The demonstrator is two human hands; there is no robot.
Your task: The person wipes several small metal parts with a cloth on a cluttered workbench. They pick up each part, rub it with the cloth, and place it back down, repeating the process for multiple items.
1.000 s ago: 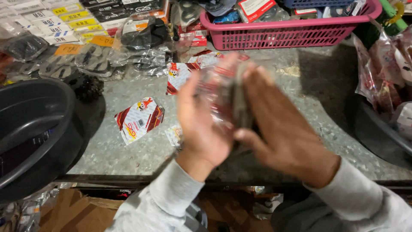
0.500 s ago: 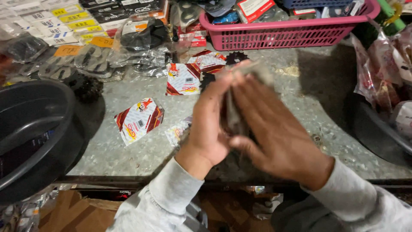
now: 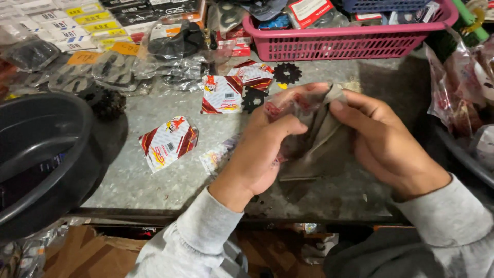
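Note:
My left hand [image 3: 262, 149] and my right hand [image 3: 383, 144] both grip a clear plastic packet [image 3: 314, 123] with red print and a dark part inside, held just above the grey metal counter [image 3: 154, 185]. The fingers of each hand pinch the packet's upper edge near its middle. Two black sprockets [image 3: 286, 73] lie on the counter beyond the hands, beside red-and-white printed packets [image 3: 221, 94]. Another such packet [image 3: 169, 143] lies to the left of my left hand.
A large black tub [image 3: 36, 154] sits at the left edge. A pink plastic basket [image 3: 339, 44] full of packaged parts stands at the back. Bagged parts and labelled boxes [image 3: 77, 31] crowd the back left. More plastic bags [image 3: 463, 87] hang at the right.
The hands, pressed together around the packet before, have parted a little and lowered; the packet's top edge now shows between the fingertips, and the sprockets behind are uncovered.

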